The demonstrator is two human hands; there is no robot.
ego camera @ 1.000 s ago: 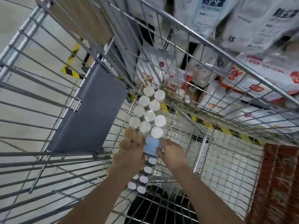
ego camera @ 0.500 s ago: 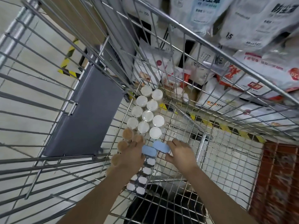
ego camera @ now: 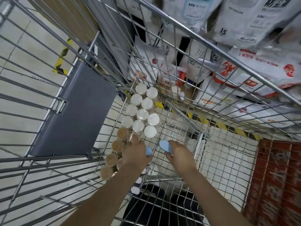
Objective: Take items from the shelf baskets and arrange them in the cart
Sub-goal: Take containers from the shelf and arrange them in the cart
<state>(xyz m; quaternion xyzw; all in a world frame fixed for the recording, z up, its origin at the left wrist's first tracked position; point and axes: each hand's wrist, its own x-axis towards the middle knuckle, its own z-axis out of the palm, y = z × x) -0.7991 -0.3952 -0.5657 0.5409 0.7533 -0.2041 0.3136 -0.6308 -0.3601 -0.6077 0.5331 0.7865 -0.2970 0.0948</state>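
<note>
Both hands are down in the cart [ego camera: 211,144]. The left hand [ego camera: 135,154] holds one blue thing [ego camera: 149,150], and the right hand [ego camera: 180,152] holds another blue thing [ego camera: 164,145], near the white lids [ego camera: 142,114].

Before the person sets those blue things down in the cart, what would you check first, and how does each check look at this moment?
1. Left hand has a grip on its light blue item: ok, fingers curl round it.
2. Right hand has a grip on its light blue item: ok.
3. Bare wire floor of the cart to the right of the hands: ok.
4. White-lidded jars standing upright in rows: ok.
5. Brown-lidded jars stable beside the left hand: cannot tell, the hand covers part of them.
6. What the blue items are: cannot tell.
</note>
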